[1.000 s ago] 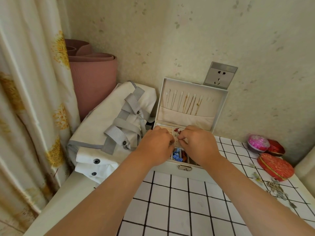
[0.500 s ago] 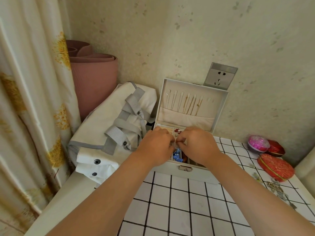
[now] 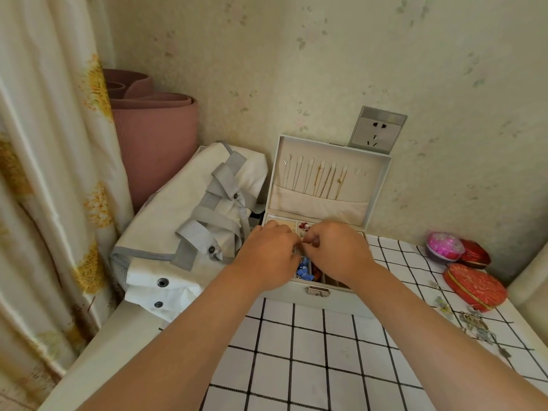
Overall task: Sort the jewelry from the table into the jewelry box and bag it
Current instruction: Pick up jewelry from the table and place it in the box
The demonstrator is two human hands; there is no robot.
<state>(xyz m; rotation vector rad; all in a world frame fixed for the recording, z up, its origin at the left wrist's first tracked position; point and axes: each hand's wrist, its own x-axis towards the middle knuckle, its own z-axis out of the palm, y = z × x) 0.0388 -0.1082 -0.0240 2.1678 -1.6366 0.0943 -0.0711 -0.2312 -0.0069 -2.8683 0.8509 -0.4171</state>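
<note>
Head view: left hand and right hand meet over open jewelry box, centre surface; each grip curled, whether clamped cannot tell. Step, likely: sorting. Next: fetch loose jewelry, near right.

Two hands: left hand, right hand. One jewelry box. One bag. Several hanging chains in the box lid, too fine for an exact count. Two red cases and one pink round case. One small heap of loose jewelry, pieces too tangled to number. One rolled mat, one wall socket, one curtain, one checked cloth.
</note>
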